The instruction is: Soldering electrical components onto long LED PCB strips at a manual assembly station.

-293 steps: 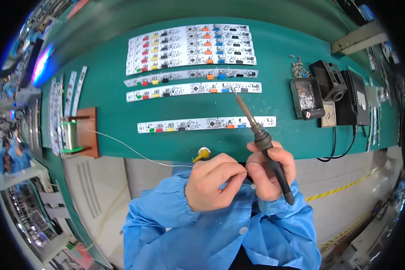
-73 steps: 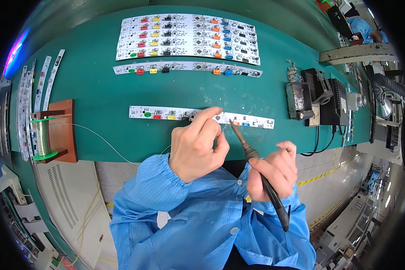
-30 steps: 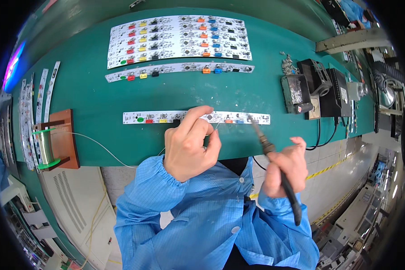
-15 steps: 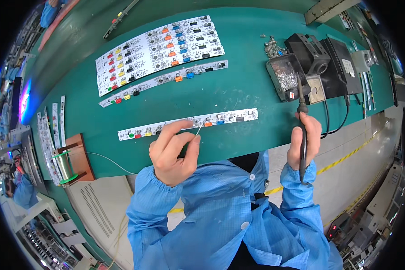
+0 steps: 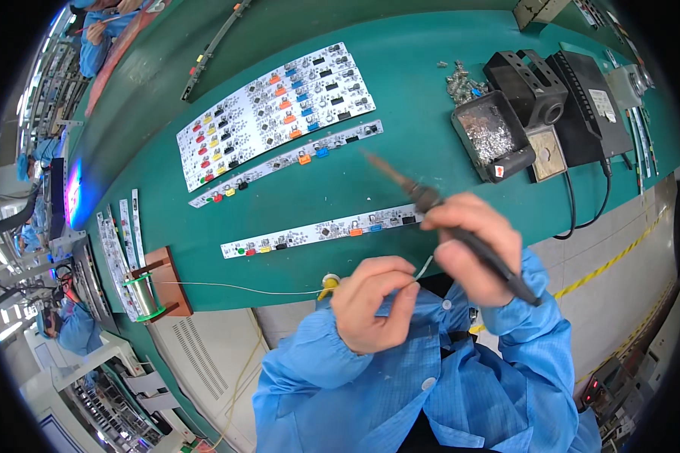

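A soldering iron [image 5: 480, 255] is gripped in my right hand [image 5: 476, 241], its tip slanting up and left above the bench, blurred by motion. In a pinch, my left hand [image 5: 378, 303] holds thin solder wire [image 5: 425, 267], whose free end sticks out toward my right hand. The wire trails back left to a solder spool [image 5: 143, 296] on a brown stand. Beyond my hands lies a long narrow white circuit board [image 5: 302, 235] with green, red, yellow, black, orange and blue parts. Neither hand appears to touch it; its right end is close to my right hand.
Farther back are another single board strip [image 5: 279, 164] and a panel of joined boards [image 5: 242, 113]. To the right stand a black box of metal scraps [image 5: 489, 136], a black iron holder [image 5: 533, 83] and a dark power unit [image 5: 593, 113]. Another person's sleeve [image 5: 94, 54] shows far left.
My left hand has moved right and toward me, off the board. My right hand has brought the iron leftward from the scrap box, tilting it over the bench. The view has shifted slightly.
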Tool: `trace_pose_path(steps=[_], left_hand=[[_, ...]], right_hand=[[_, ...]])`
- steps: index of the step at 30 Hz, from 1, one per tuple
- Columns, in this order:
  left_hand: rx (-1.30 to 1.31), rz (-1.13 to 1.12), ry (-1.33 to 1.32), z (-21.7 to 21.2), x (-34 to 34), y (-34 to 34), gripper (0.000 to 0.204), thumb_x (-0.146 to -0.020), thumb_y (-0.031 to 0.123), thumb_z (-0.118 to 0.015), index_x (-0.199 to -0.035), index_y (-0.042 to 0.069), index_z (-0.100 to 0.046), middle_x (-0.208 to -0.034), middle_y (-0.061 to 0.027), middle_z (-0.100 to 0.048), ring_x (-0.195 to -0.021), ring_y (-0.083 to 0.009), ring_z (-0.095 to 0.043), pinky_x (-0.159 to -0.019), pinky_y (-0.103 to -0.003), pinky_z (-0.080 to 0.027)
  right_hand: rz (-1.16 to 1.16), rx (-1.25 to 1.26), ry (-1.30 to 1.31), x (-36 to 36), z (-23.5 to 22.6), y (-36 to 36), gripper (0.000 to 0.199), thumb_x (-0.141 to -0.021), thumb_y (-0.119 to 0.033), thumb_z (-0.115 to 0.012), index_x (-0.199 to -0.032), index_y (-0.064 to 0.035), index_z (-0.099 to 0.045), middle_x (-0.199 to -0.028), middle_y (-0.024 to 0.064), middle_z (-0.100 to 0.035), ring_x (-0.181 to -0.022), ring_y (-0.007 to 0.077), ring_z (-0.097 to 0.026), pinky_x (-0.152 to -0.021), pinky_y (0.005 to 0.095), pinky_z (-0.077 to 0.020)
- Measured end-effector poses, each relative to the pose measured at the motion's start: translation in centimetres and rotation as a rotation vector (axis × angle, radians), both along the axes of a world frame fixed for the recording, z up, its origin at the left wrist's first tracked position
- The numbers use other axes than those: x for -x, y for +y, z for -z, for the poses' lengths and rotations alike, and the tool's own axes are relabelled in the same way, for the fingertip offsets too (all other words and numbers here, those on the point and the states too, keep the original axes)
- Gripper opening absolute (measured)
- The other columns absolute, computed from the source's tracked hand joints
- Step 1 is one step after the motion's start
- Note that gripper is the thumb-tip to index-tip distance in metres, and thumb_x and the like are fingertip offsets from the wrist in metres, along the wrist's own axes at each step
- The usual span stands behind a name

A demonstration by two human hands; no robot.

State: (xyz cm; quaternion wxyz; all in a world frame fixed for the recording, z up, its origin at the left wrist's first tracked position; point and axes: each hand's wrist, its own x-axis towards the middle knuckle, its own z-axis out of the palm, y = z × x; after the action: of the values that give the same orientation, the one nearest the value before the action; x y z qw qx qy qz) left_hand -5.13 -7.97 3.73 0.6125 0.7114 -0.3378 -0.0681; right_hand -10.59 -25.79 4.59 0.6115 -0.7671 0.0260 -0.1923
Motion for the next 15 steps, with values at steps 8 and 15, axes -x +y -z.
trace_pose_path(steps=[8,15], left_hand=[[-0.051,0.023,-0.093,0.5,-0.8,0.1,0.016,-0.074,-0.013,-0.066,-0.086,-0.002,-0.062,-0.086,-0.0127,-0.066,-0.059,-0.0070,-0.054,-0.046,-0.018,-0.038],[-0.115,-0.160,-0.157,1.2,-2.1,0.3,0.016,-0.072,-0.011,-0.067,-0.074,-0.001,-0.055,-0.095,-0.0168,-0.068,-0.045,0.0006,-0.034,-0.041,-0.018,-0.028]], right_hand=[[0.092,-0.043,-0.040,-0.1,0.1,0.6,0.037,-0.073,0.013,-0.067,-0.109,0.0013,-0.062,-0.096,0.0158,-0.062,-0.085,0.0262,-0.063,-0.072,0.0331,-0.0507],[0.133,-0.104,0.025,0.0,-0.6,-2.9,0.037,-0.094,-0.029,-0.055,-0.110,0.0040,-0.059,-0.085,0.0125,-0.061,-0.075,0.0147,-0.056,-0.069,0.0280,-0.0470]])
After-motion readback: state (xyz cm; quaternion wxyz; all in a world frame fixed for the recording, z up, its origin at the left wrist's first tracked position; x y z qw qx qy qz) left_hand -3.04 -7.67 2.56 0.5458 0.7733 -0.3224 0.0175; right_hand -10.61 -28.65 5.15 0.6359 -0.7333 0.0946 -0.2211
